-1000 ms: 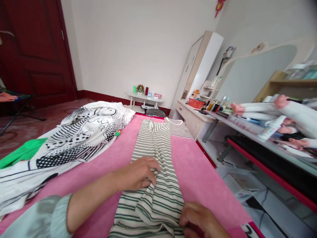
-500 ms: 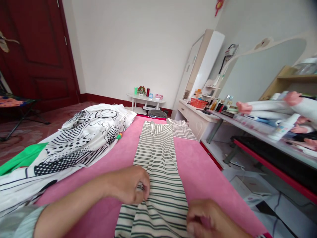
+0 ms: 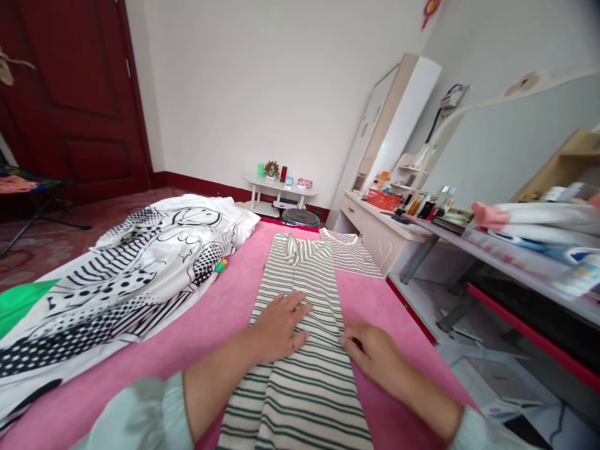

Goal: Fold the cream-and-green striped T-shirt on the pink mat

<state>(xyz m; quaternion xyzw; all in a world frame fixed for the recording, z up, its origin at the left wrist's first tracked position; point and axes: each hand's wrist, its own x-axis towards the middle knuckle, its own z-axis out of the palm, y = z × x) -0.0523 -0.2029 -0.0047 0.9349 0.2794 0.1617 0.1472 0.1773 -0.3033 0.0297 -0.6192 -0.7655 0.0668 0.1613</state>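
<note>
A cream shirt with dark green stripes [image 3: 309, 381] lies lengthwise in a long narrow fold, its bunched collar end pointing away from me. Flat on its middle rests my left hand [image 3: 281, 328], fingers spread. My right hand [image 3: 370, 350] is at the shirt's right edge, thumb and fingertips pinched together on the fabric there. Beyond the far right corner of this shirt lies a second striped top [image 3: 356, 253] with thinner stripes. Pink bedding [image 3: 234, 281] spreads beneath both garments.
A rumpled white cloth with black patterns [image 3: 140, 269] covers the left side, with a green cloth [image 3: 28, 300] beside it. To the right stand a dressing table [image 3: 370, 219] and a cluttered glass-topped desk [image 3: 510, 262]. A small white table [image 3: 279, 186] is by the far wall.
My left hand has gone from a pinch to lying spread on the shirt, farther forward. My right hand has moved forward along the right edge. The near fabric looks smoother.
</note>
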